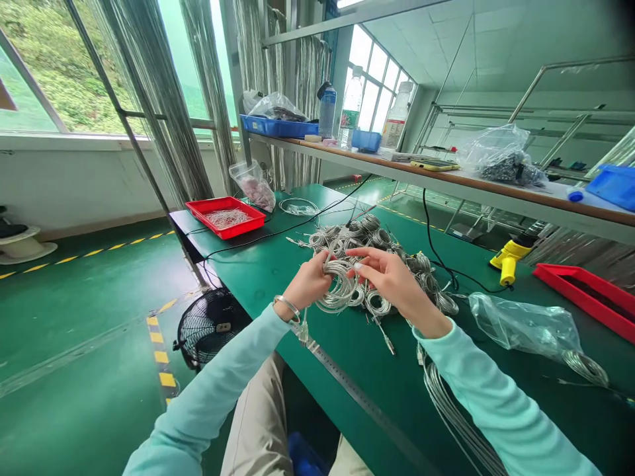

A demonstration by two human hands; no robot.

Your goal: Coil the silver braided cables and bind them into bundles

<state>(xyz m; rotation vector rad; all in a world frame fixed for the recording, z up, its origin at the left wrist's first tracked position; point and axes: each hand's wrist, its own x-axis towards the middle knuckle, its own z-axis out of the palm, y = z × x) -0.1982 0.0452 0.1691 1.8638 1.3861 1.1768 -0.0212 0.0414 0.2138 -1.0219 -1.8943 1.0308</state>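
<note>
many wire coils [380,231] lie heaped at the middle of the bench [268,271], apparently finished, while the left hand [310,283] clasps one more coil [340,292] above them, the right hand [394,277] pinching it, and loose wires [456,416] over the near edge seem not yet done.

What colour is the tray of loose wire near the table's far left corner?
The tray is red; head view shows it best.

bright daylight | windows [74,66] glare | edges warped | sharp
</note>
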